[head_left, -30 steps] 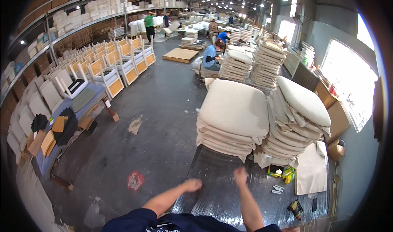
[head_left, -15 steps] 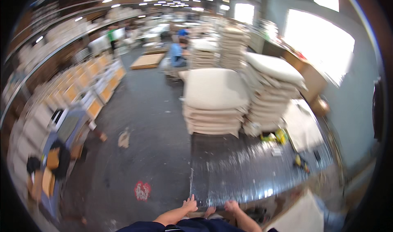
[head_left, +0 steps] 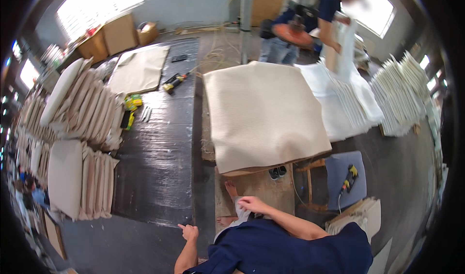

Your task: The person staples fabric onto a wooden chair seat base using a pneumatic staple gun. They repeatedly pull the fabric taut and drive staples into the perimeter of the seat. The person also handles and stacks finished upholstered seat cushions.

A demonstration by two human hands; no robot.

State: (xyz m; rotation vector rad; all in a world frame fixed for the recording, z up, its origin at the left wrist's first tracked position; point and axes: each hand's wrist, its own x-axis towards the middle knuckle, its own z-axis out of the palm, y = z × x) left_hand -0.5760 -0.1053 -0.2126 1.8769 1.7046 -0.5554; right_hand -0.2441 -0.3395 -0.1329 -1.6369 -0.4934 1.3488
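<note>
My left hand is low in the view, fingers curled in with the index finger poking out, touching the near edge of the black plastic-wrapped table. It holds nothing. My right hand rests on my knee over light grey trouser cloth, fingers loose and empty. My bare feet stand on a wooden board just below. Beyond them a large beige cushion lies flat on a low wooden table.
Stacks of beige cushions stand at the left of the black table, and yellow-black tools and a cloth sheet lie on it. A stool with a blue seat carries a yellow tool. A person handles white fabric at the back right.
My view has swung from the cushion stacks and the hall round to the low table with the beige cushion. Both hands have drawn back from the black table top toward my body.
</note>
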